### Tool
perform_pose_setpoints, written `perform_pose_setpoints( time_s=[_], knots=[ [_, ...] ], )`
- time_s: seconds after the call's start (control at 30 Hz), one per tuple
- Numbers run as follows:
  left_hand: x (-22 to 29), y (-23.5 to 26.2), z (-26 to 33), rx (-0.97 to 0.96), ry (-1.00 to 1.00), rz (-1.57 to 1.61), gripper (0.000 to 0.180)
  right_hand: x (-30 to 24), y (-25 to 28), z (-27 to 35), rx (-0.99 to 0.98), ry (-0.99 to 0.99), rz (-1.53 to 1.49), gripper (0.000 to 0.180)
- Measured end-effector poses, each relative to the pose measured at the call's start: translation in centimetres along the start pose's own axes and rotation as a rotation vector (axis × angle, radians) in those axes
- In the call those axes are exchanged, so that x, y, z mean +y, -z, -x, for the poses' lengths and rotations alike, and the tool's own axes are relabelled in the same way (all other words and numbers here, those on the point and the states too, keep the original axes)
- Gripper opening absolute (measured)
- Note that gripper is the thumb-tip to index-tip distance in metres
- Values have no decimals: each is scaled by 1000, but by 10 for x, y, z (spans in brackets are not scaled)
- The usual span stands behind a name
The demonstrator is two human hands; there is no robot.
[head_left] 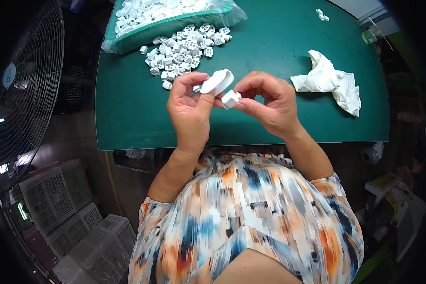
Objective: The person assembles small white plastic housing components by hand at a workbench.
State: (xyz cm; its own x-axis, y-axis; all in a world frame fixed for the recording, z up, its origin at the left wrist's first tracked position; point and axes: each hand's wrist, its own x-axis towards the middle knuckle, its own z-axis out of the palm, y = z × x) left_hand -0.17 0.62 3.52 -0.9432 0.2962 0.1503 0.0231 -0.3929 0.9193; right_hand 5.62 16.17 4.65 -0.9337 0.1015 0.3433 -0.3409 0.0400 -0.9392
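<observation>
Above the front part of the green table, my left hand (190,102) is closed on an oval white plastic part (217,82) with a raised rim, gripped between thumb and fingers and tilted up to the right. Close beside it, my right hand (270,97) pinches a small white block-shaped plastic piece (231,99) between thumb and forefinger. The block lies just below the oval part's right end; whether the two touch I cannot tell. Beyond my left hand spreads a pile of small white blocks (182,49), several showing square holes in their faces.
A green tray (170,37) lined with clear plastic holds many white parts at the back left. A crumpled white cloth (329,80) lies on the table (270,47) to the right. A large fan (26,80) stands left, above stacked plastic crates (57,199).
</observation>
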Motion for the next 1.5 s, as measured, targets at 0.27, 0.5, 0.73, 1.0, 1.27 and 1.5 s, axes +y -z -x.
perform_pose_setpoints(
  time_s=[0.27,0.5,0.73,1.0,1.27,1.5],
  knots=[
    [11,-2,9,-81,-52,-19,23,0,-7,-3,77,115,194,13],
    [9,5,8,-190,-145,-170,26,3,-9,-4,161,248,361,15],
    [12,1,7,-162,-424,-389,33,0,-14,-2,166,288,376,17],
    [23,7,2,-214,-1022,-816,32,-12,-7,-21,135,705,569,34],
    [28,8,4,-265,-1158,-774,26,-18,-4,-21,95,879,601,32],
    [29,8,4,-278,-1196,-703,24,-19,-6,-18,134,933,644,30]
  ],
)
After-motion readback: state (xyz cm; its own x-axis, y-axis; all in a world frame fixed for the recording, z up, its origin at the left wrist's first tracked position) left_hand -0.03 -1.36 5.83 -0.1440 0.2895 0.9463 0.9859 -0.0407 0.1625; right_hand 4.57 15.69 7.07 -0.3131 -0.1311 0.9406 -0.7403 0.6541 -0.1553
